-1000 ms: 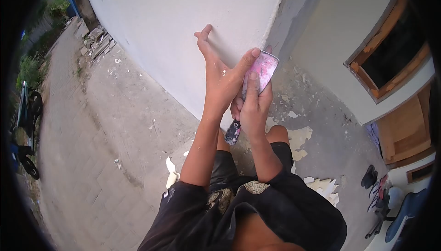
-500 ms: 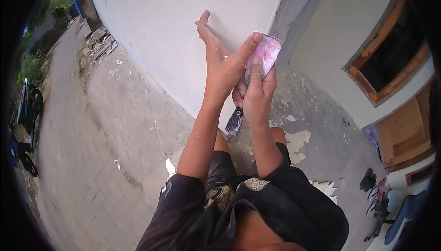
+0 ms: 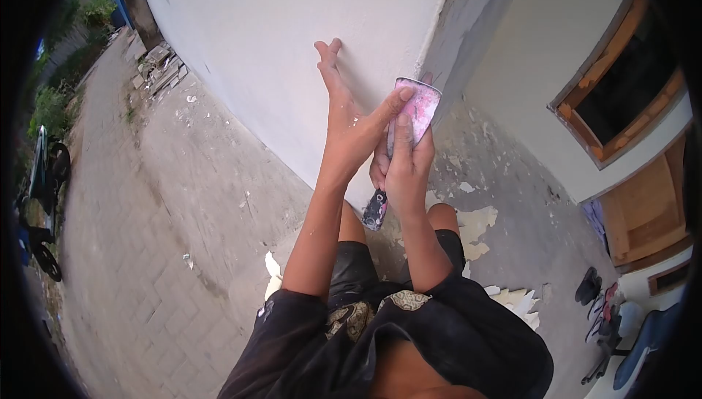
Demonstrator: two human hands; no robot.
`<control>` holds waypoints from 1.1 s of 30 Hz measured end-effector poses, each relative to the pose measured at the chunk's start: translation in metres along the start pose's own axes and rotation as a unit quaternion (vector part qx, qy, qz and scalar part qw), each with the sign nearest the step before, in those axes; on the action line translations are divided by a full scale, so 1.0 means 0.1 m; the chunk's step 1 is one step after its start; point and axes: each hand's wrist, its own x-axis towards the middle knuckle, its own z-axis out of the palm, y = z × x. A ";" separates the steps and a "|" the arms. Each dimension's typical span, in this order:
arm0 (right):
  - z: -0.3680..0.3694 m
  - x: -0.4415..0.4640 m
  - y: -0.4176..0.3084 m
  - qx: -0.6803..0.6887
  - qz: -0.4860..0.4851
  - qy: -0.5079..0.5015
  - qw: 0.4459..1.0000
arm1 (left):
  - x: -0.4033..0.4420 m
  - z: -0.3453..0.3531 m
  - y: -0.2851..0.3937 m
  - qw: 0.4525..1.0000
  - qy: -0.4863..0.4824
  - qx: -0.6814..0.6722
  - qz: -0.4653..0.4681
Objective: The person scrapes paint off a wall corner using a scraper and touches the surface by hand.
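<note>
My left hand (image 3: 345,118) rests against the white wall (image 3: 292,4), its fingers stretched upward and apart. Its thumb reaches right and touches the pink-stained blade of a scraper (image 3: 422,110). Wrapped round that scraper is my right hand (image 3: 406,161), with the thumb lying over the lower part of the blade. The black handle (image 3: 374,210) sticks out below the fingers. The blade is held upright near the wall's corner, and its wide edge points up. White specks dot my left wrist. Part of my right fingers is hidden behind the tool.
Peeled paint flakes (image 3: 515,302) lie on the concrete floor near my knees. A wooden-framed window (image 3: 603,147) is at the right, with shoes (image 3: 587,286) and a blue chair (image 3: 647,344) below. Broken slabs (image 3: 164,70) and a motorbike (image 3: 44,187) are at the left.
Both hands and the scraper moved up along the wall, then back down to about their first height. The right hand has kept its grip, and the left fingers remain stretched.
</note>
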 end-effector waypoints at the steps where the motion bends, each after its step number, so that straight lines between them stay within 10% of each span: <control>1: 0.02 0.01 -0.02 0.003 -0.003 0.003 1.000 | 0.01 0.01 0.04 0.999 0.001 -0.024 -0.026; 33: 0.01 0.08 -0.06 0.022 -0.006 -0.041 0.999 | 0.12 0.00 0.24 0.997 -0.010 -0.049 -0.055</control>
